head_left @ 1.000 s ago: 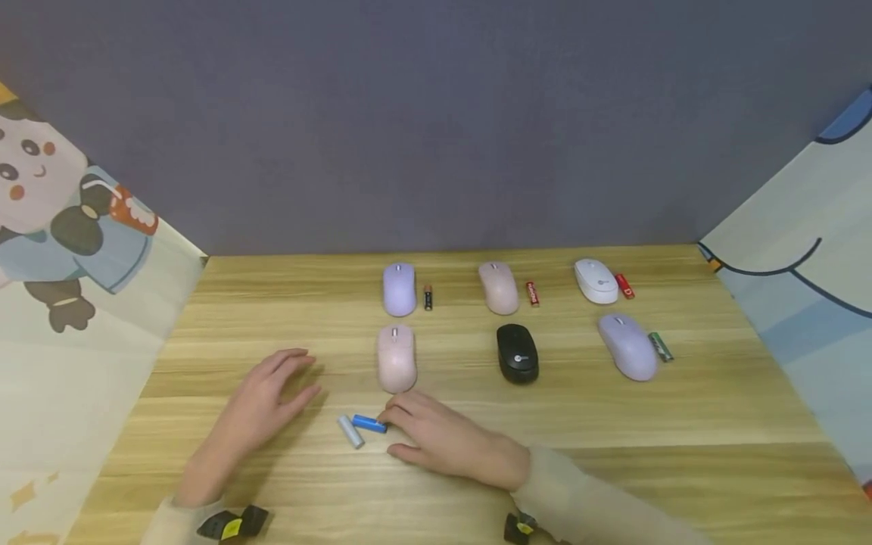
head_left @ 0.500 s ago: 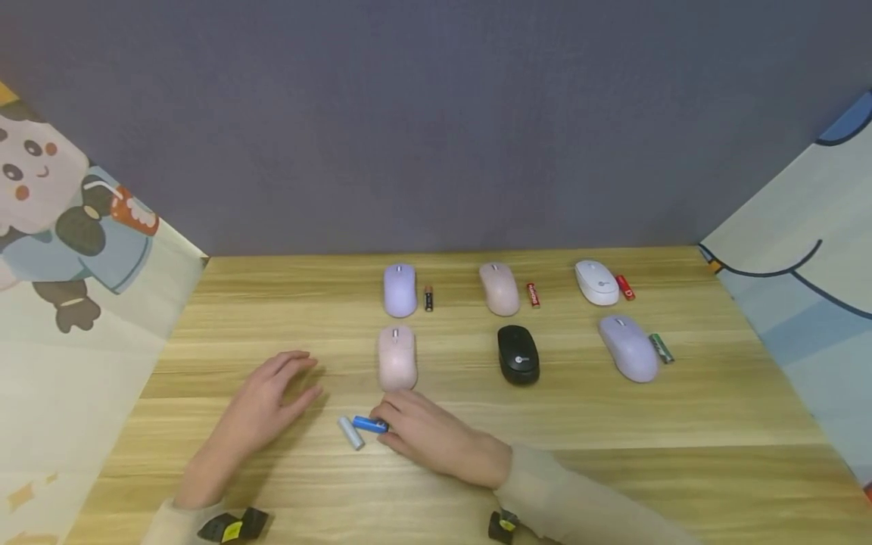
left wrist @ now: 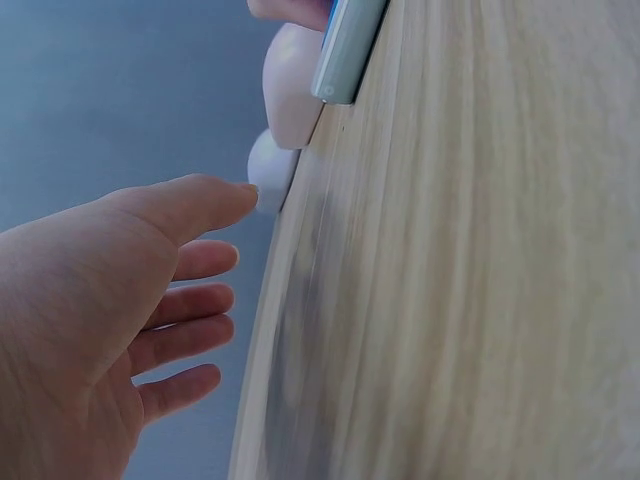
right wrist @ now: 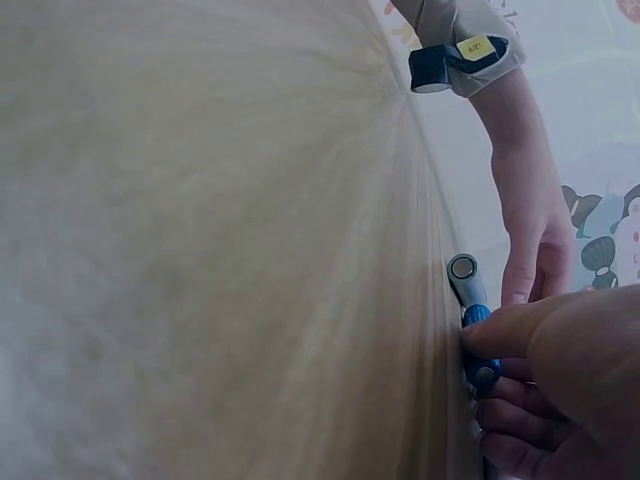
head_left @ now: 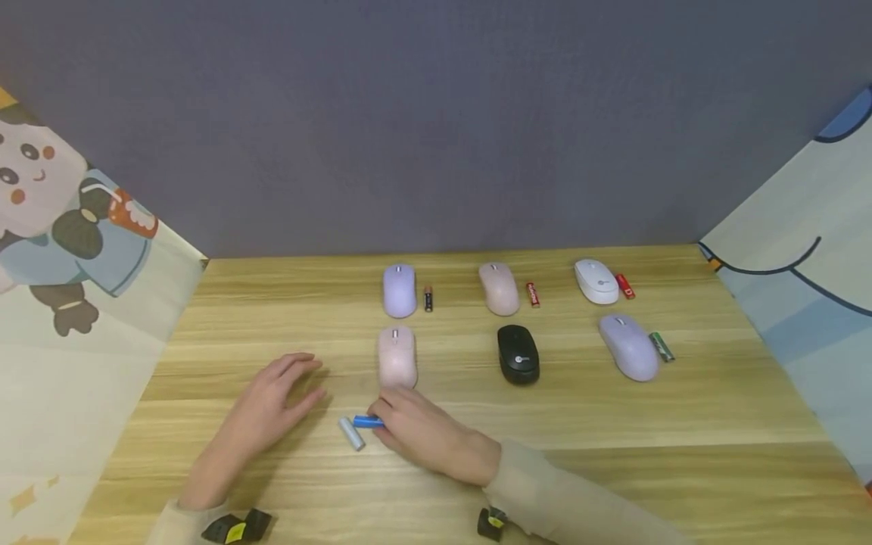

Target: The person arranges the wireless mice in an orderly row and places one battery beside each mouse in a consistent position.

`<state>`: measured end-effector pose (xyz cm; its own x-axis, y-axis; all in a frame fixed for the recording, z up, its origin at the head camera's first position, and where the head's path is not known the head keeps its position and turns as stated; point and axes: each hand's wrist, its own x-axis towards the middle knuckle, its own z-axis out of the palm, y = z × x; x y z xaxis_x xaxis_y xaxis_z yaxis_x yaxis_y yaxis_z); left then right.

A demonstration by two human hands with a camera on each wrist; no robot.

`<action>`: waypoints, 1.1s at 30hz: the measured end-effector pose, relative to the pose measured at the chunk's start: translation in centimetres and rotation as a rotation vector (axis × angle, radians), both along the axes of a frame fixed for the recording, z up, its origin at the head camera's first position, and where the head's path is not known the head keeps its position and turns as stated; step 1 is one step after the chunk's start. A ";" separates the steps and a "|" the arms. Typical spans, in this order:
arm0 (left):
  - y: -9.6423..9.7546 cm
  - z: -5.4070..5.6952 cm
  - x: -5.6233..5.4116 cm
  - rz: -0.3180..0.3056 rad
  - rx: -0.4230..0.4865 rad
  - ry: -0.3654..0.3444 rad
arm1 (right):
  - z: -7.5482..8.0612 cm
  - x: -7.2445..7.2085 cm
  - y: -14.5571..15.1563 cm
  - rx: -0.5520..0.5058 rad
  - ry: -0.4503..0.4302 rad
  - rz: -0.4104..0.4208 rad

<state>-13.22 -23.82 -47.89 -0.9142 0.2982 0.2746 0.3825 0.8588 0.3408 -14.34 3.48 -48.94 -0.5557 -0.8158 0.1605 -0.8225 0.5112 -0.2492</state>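
Note:
My right hand (head_left: 425, 431) pinches a blue battery (head_left: 368, 421) between thumb and fingers, low at the table; the right wrist view shows the thumb lying across this blue battery (right wrist: 480, 372). Just left of it a silver-grey battery (head_left: 351, 434) lies at a slant on the wood. The left hand (head_left: 266, 405) hovers to the left with fingers loosely extended, nothing in them; the left wrist view shows that hand (left wrist: 150, 290) apart from the table. Directly beyond my right hand sits a pink mouse (head_left: 397, 356).
Behind stand a lilac mouse (head_left: 399, 290) with a black battery (head_left: 428, 298), another pink mouse (head_left: 499, 288) with a red battery (head_left: 533, 294), and a white mouse (head_left: 596, 281) with a red battery (head_left: 624, 286). Farther right are a black mouse (head_left: 518, 354), a lilac mouse (head_left: 628, 347) and a green battery (head_left: 661, 347).
My right hand has moved slightly left, and its thumb and fingers have closed on the blue battery. The left hand has barely shifted.

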 end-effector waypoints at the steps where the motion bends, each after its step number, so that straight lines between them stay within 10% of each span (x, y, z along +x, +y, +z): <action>1: 0.0 0.0 0.0 -0.001 0.001 0.001 | 0.0 0.0 0.0 0.002 0.003 -0.003; 33: 1.1 -0.4 0.1 -0.059 -0.003 0.009 | 1.3 -0.9 4.5 -0.182 -0.099 -0.036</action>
<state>-13.10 -22.73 -48.25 -0.8925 0.3521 0.2820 0.4354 0.8359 0.3342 -15.20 8.00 -47.60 -0.6044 -0.7576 0.2465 -0.7712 0.4789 -0.4193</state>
